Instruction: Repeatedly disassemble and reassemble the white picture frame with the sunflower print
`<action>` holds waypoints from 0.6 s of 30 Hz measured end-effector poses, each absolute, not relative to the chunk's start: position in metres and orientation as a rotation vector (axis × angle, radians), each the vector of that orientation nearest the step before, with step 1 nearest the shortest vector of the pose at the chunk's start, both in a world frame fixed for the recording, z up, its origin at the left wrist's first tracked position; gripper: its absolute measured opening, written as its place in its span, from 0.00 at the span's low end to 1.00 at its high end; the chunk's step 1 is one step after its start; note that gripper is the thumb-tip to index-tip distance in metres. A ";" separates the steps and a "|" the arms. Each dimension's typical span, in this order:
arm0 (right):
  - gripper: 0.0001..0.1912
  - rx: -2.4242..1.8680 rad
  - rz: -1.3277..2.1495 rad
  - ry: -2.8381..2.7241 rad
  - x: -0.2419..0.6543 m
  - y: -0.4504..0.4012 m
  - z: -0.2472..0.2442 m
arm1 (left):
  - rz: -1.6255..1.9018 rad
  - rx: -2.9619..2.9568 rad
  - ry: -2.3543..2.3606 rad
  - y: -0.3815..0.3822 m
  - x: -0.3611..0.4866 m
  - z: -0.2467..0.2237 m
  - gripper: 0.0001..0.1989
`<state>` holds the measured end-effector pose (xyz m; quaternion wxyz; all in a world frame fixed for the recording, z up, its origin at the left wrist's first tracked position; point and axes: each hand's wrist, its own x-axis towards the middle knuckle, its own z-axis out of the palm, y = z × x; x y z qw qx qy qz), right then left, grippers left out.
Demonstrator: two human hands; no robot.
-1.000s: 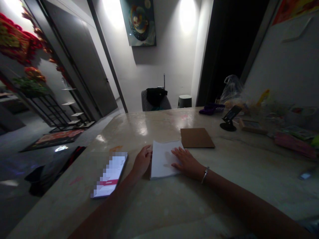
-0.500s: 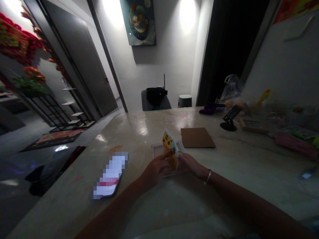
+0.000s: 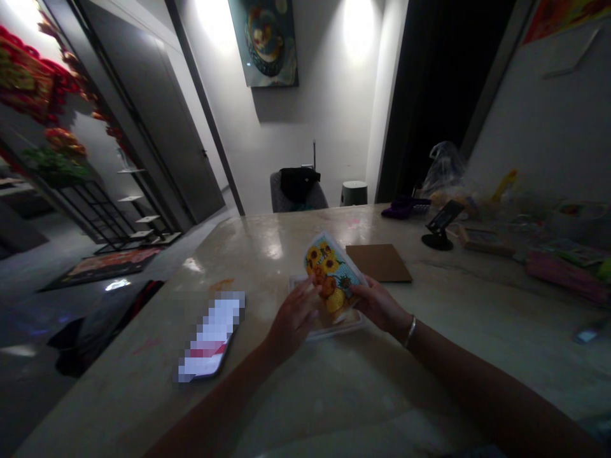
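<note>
A small sunflower picture with a pale border is held up over the table, tilted with its printed side facing me. My right hand pinches its right edge, thumb on the front. My left hand is at the picture's lower left, fingers partly spread and the tips at or close to its surface; whether they touch I cannot tell. Below lies a white rectangular frame, partly covered by the picture and my hands. A brown board lies flat just beyond my right hand.
On the marble-like table, a phone lies at the left. A black phone stand, a purple item, a wooden frame and a pink item are at the right. A chair stands beyond the far edge.
The picture has turned from nearly edge-on to face me. My right hand has shifted right with its edge, and my left fingers have loosened and come away from their grip.
</note>
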<state>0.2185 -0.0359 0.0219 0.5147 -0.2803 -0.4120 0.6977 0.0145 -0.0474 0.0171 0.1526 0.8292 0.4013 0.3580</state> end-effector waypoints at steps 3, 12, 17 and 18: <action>0.17 -0.629 1.653 -0.936 0.220 -0.034 0.023 | 1.308 1.861 1.314 -0.039 0.011 0.013 0.29; 0.17 -0.759 1.552 -0.987 0.222 -0.030 0.016 | 1.212 1.309 1.165 -0.035 0.009 0.019 0.21; 0.15 -0.951 1.269 -1.204 0.225 -0.021 0.007 | 1.234 1.452 1.349 -0.029 0.001 0.015 0.24; 0.16 -0.986 1.213 -1.248 0.225 -0.020 0.005 | 1.221 1.499 1.405 -0.028 0.000 0.014 0.28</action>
